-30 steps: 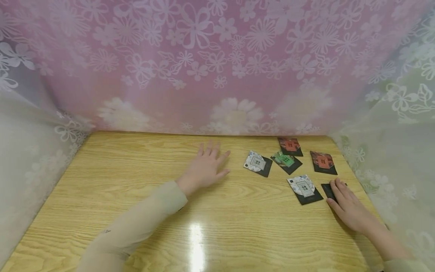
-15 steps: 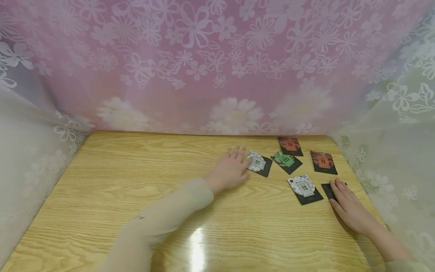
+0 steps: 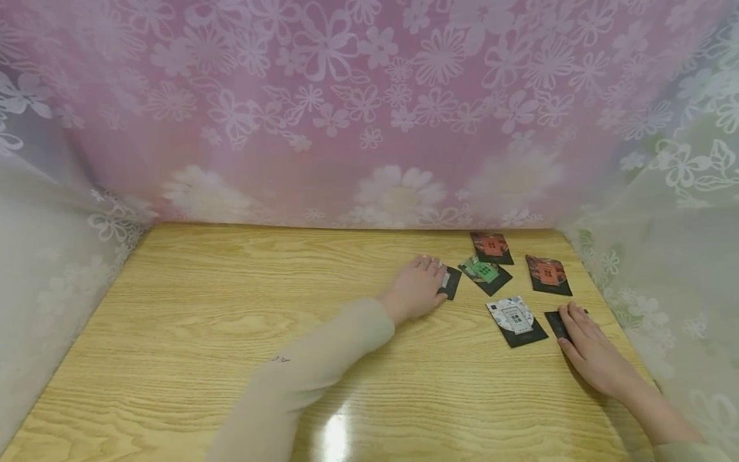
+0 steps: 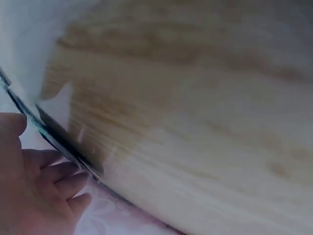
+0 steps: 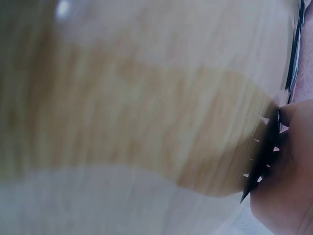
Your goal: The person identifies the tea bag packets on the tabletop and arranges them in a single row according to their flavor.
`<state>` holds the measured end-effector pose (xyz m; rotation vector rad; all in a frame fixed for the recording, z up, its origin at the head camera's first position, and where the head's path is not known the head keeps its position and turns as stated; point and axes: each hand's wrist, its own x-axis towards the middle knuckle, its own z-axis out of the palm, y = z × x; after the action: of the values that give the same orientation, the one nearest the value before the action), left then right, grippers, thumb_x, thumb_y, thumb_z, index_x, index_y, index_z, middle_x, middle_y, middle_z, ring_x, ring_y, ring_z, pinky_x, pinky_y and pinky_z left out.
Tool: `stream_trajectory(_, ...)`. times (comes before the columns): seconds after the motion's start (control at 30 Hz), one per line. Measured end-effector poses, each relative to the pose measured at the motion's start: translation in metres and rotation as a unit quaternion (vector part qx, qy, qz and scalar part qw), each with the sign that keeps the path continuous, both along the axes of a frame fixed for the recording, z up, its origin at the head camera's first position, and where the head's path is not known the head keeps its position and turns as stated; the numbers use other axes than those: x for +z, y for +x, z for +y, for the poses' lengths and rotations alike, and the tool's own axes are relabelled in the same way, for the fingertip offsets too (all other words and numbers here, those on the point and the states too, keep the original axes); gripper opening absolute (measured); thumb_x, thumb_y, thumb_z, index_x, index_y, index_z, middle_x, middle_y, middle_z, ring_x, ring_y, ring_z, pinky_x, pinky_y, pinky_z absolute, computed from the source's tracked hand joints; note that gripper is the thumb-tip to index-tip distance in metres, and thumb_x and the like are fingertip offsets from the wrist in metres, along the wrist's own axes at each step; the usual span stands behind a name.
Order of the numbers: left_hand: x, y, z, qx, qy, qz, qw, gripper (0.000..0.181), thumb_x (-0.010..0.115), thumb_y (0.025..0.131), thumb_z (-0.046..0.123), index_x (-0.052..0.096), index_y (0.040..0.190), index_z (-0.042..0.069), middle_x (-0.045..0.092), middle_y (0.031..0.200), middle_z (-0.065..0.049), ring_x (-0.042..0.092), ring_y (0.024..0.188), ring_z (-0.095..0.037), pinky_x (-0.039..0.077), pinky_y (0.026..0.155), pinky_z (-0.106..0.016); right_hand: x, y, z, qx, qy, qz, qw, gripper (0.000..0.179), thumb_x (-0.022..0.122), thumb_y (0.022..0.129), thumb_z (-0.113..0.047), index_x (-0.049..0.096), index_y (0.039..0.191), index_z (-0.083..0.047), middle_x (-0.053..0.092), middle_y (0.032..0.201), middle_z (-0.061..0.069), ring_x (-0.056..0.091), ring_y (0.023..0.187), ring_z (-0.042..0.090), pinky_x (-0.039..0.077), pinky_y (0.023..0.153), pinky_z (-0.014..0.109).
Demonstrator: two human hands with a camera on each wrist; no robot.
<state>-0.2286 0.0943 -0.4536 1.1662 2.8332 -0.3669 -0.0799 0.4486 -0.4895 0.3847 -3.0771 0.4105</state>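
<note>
In the head view my left hand (image 3: 417, 287) lies over a black-and-white floral packet (image 3: 452, 285), covering most of it. The left wrist view has that hand (image 4: 44, 188) with its fingers against the thin dark edge of the packet. At the right, my right hand (image 3: 594, 350) rests fairly flat on a black packet (image 3: 557, 325), with only its left part and a top corner uncovered. A second white floral packet (image 3: 518, 321) lies just left of that hand. Between the hands, farther back, is a green-labelled packet (image 3: 486, 274).
One red-labelled packet (image 3: 492, 248) overlaps the green one by the back edge. Another red-labelled packet (image 3: 548, 274) lies beyond my right hand. Floral cloth (image 3: 398, 128) borders the wooden table (image 3: 202, 308) at the back and both sides.
My left hand has moved right across the table, from beside the black-and-white packet onto it. The right hand has stayed on the black packet; the packets have not visibly shifted.
</note>
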Motion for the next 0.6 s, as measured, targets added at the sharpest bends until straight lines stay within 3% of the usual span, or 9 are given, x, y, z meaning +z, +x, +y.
stream_trajectory(0.27, -0.009, -0.006, 0.002, -0.010, -0.009, -0.007, 0.9999, 0.070, 0.031, 0.114, 0.054, 0.023, 0.171, 0.014, 0.023, 0.178, -0.006, 0.023, 0.166, -0.021, 0.018, 0.139, -0.037, 0.000, 0.000, 0.000, -0.001, 0.003, 0.003, 1.0000, 0.063, 0.041, 0.116, -0.014, 0.013, 0.164, 0.014, 0.010, 0.168, 0.044, -0.005, 0.164, 0.048, -0.019, 0.135, 0.037)
stream_trajectory(0.4, -0.012, -0.009, -0.009, -0.022, 0.007, -0.033, 0.9992, 0.069, 0.028, 0.115, 0.052, 0.019, 0.172, 0.014, 0.017, 0.180, -0.005, 0.016, 0.167, -0.021, 0.013, 0.139, -0.036, 0.000, 0.000, 0.000, 0.001, 0.004, 0.009, 1.0000, 0.063, 0.042, 0.115, -0.013, 0.014, 0.164, 0.015, 0.011, 0.167, 0.045, -0.004, 0.164, 0.048, -0.019, 0.135, 0.035)
stream_trajectory(0.6, -0.013, -0.010, -0.032, -0.044, 0.010, -0.036, 0.9983, 0.069, 0.028, 0.116, 0.051, 0.019, 0.172, 0.012, 0.017, 0.179, -0.007, 0.016, 0.167, -0.022, 0.012, 0.139, -0.035, -0.001, 0.000, 0.000, 0.001, 0.003, 0.010, 0.9999, 0.062, 0.042, 0.115, -0.013, 0.015, 0.164, 0.015, 0.012, 0.167, 0.045, -0.004, 0.164, 0.048, -0.019, 0.135, 0.035)
